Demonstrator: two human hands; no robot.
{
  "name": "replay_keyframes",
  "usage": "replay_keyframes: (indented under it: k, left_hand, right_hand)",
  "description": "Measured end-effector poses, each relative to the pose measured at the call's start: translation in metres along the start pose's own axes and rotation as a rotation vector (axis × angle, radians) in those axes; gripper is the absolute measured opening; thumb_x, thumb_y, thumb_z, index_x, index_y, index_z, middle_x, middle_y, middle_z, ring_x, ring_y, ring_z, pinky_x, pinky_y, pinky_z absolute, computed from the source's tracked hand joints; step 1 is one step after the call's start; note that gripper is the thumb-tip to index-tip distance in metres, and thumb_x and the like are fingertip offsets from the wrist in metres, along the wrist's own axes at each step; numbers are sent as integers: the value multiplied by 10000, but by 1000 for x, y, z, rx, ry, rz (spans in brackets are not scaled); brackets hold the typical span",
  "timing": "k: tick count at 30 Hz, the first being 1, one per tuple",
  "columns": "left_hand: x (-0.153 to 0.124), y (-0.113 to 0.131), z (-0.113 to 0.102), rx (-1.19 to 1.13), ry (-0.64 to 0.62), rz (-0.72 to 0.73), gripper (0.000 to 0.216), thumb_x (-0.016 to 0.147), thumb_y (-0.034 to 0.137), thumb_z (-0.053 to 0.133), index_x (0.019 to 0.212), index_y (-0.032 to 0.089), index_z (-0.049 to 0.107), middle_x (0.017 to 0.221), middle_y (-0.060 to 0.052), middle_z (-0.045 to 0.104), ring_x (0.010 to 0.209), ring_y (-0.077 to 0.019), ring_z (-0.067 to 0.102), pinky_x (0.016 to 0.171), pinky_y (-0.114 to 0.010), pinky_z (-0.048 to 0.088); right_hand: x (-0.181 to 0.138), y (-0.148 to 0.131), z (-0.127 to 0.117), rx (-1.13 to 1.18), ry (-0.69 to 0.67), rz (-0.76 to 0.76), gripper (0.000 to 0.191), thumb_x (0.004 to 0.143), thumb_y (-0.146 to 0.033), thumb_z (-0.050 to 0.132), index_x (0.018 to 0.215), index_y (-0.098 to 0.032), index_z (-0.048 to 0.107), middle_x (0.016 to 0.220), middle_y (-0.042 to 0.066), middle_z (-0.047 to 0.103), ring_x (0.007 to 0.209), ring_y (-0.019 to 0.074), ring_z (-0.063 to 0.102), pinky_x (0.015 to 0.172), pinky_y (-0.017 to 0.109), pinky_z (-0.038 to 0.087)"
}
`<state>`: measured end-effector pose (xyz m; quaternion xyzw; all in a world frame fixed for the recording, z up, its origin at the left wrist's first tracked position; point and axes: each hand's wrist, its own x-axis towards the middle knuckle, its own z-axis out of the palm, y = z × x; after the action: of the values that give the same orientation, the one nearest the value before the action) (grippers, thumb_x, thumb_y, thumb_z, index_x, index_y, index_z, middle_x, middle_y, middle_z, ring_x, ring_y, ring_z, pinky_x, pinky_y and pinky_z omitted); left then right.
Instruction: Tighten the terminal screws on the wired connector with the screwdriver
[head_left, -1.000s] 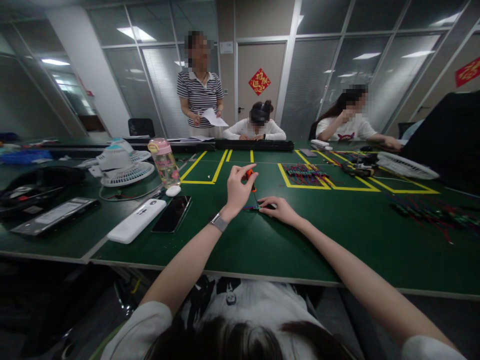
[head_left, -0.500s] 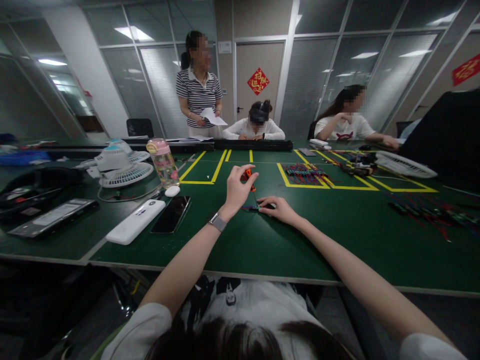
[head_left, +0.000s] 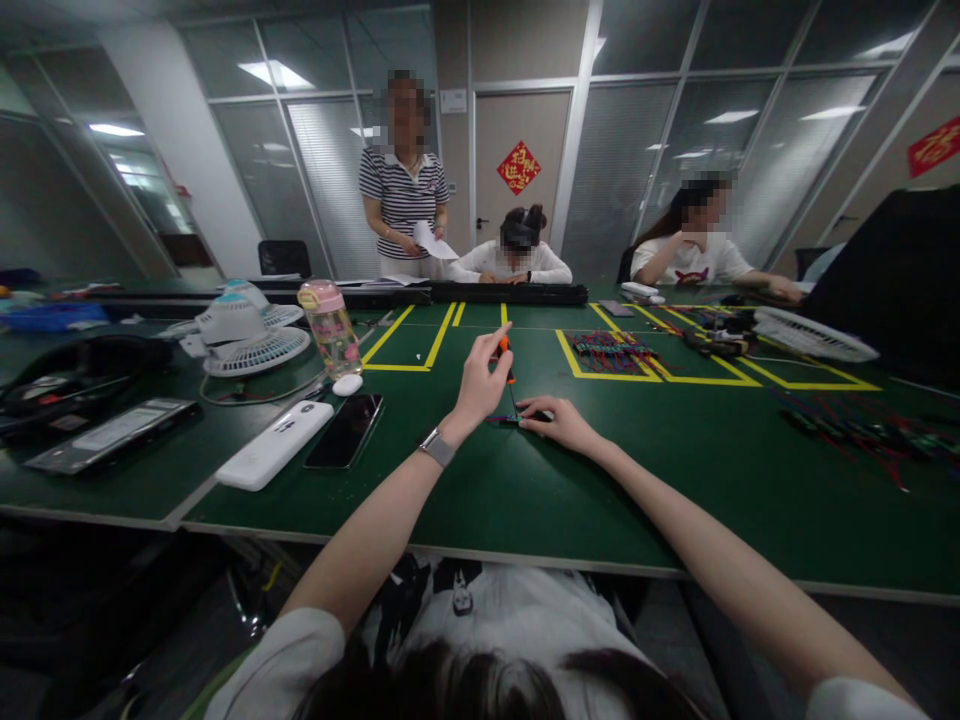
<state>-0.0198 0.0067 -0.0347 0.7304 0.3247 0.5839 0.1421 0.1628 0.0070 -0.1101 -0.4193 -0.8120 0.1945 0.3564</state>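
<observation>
Your left hand [head_left: 477,385] is closed around the small orange-handled screwdriver [head_left: 505,352], pinching it upright so its thin shaft bears straight down on the small dark connector with coloured wires [head_left: 516,418], mid-table just ahead of you. Your right hand [head_left: 561,424] lies flat and uncurled, fingertips pressing that piece to the green table mat [head_left: 675,480], likely to stop it sliding. The black phone [head_left: 345,428] lies apart, to the left.
</observation>
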Motion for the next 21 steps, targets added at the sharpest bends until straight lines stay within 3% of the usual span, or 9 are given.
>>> replay_keyframes:
  k: [3, 8, 14, 19, 21]
  left_hand:
    - [-1, -2, 1, -16, -39, 13, 415, 902, 181, 446, 1307, 266, 479, 1016, -34, 577, 836, -115, 580, 792, -252, 473]
    - [-2, 3, -4, 197, 64, 62, 273, 823, 293, 621, 1089, 235, 630, 871, -24, 560, 788, -147, 537, 773, -272, 457]
    - [2, 5, -6, 46, 15, 45, 324, 921, 192, 422, 1213, 216, 562, 1072, -56, 606, 928, -138, 580, 835, -266, 455]
    - [2, 5, -7, 94, 100, 9, 236, 831, 242, 608, 1061, 213, 648, 871, -19, 608, 789, -131, 568, 765, -254, 465]
    - [2, 5, -8, 133, 116, -2, 211, 838, 288, 603, 1022, 204, 664, 864, -26, 582, 776, -132, 555, 756, -256, 462]
  right_hand:
    - [0, 0, 0, 16, -4, -2, 112, 753, -296, 681, 817, -219, 732, 1081, 69, 702, 1007, 229, 651, 920, 385, 478]
    - [0, -3, -1, 18, -3, 5, 105, 751, -288, 682, 808, -218, 734, 1081, 71, 702, 1000, 234, 654, 919, 389, 479]
    - [-1, -7, -2, 3, -8, 22, 123, 754, -297, 680, 821, -210, 735, 1087, 80, 699, 1004, 234, 651, 934, 394, 471]
    - [-1, -6, -2, 4, -13, 20, 134, 759, -312, 675, 821, -209, 734, 1094, 79, 696, 1002, 235, 648, 921, 393, 475]
    - [-1, -6, -2, 0, -11, 22, 135, 758, -310, 676, 820, -205, 734, 1091, 82, 697, 998, 235, 649, 916, 390, 477]
